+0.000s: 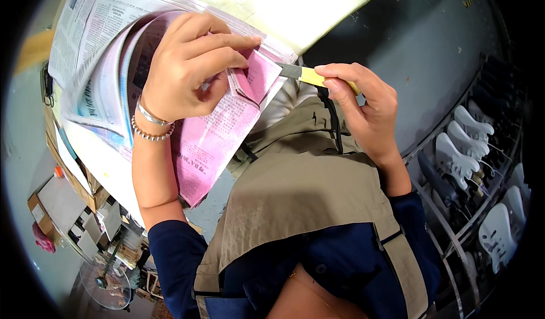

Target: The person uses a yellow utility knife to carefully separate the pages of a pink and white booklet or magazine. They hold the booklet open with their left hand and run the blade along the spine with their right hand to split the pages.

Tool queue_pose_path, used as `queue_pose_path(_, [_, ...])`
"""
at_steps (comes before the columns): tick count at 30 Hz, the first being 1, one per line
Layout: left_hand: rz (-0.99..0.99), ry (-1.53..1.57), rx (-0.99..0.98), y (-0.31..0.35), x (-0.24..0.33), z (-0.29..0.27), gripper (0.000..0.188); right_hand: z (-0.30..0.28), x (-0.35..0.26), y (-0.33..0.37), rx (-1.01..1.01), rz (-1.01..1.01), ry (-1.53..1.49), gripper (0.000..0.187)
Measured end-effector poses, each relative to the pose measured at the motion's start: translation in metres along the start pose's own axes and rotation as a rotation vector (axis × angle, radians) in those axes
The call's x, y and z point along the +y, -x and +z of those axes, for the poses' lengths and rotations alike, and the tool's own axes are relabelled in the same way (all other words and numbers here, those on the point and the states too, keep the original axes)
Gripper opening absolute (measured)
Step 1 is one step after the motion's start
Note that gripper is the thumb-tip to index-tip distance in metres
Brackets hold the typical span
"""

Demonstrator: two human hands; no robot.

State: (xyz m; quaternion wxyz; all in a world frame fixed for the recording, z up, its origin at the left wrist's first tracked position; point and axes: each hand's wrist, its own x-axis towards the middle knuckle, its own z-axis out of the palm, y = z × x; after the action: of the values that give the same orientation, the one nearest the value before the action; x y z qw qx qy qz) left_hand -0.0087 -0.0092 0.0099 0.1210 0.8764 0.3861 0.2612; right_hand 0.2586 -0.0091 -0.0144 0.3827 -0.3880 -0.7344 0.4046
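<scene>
A stack of newspaper [125, 3] lies on the pale table in front of me, its upper sheets curling up at the left. My left hand [190, 63], with a bangle and a beaded bracelet at the wrist, grips a folded pink newspaper sheet [207, 143] near its right edge. Part of this sheet hangs over the near edge of the table. Between the thumb and fingers of my right hand [366, 100] is a knife [311, 76] with a yellow handle and a short grey blade. Its blade tip meets the fold of the pink sheet beside my left fingertips.
The pale tabletop [318, 3] stretches beyond the papers. To the right, a metal rack [454, 239] holds several white guitar bodies [454, 154] and darker ones. A fan [105, 282] and a cardboard box [42, 214] stand at the lower left. My brown apron [306, 188] is close below the paper.
</scene>
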Motion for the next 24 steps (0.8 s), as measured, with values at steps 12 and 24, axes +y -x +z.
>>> queue_pose_path(12, [0.071,-0.252,0.003,-0.002,0.009,-0.002,0.023,0.001,0.001,-0.001,0.001,-0.006,0.011,0.018])
queue_pose_path(24, [0.104,-0.233,0.035,-0.004,0.010,0.000,0.019,-0.015,-0.010,-0.016,0.035,0.146,-0.075,0.012])
